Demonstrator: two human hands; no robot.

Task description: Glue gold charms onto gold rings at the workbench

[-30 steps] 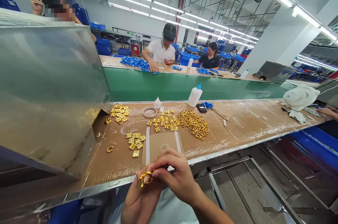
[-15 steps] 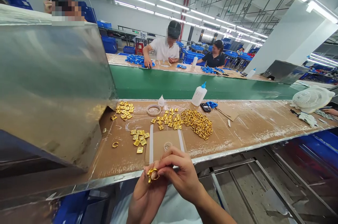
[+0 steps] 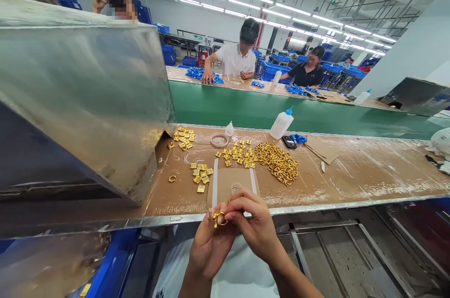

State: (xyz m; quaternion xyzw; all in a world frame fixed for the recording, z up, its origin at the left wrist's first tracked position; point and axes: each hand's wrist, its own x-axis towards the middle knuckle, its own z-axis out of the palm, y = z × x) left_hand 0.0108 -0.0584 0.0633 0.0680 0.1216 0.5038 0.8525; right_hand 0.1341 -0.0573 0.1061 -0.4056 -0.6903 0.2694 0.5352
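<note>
A shiny gold ring [image 3: 215, 221] with a broader gold part on its left side sits between my hands, in front of the bench edge. My left hand [image 3: 211, 246] is closed on it, the thumb at the ring's left. From the right, my right hand [image 3: 258, 225] pinches at the ring's right side with thumb and forefinger. Whether those fingers also hold a smaller piece is hidden. Just beyond my fingers lies a cardboard sheet [image 3: 228, 181] with white tape strips and a small clear roll [image 3: 236, 188] on it.
Square gold pieces [image 3: 201, 174] and a heap of gold rings [image 3: 277, 162] lie on the bench [image 3: 369, 167]. Behind them stand a tape roll [image 3: 219, 139], a small bottle [image 3: 229, 129], and a larger blue-capped bottle [image 3: 281, 124]. A metal housing [image 3: 87, 82] rises left; co-workers sit across the green belt [image 3: 225, 101].
The view has swung left, so the bench and my hands appear further right and a little higher. Both hands keep nearly the same hold on the gold ring.
</note>
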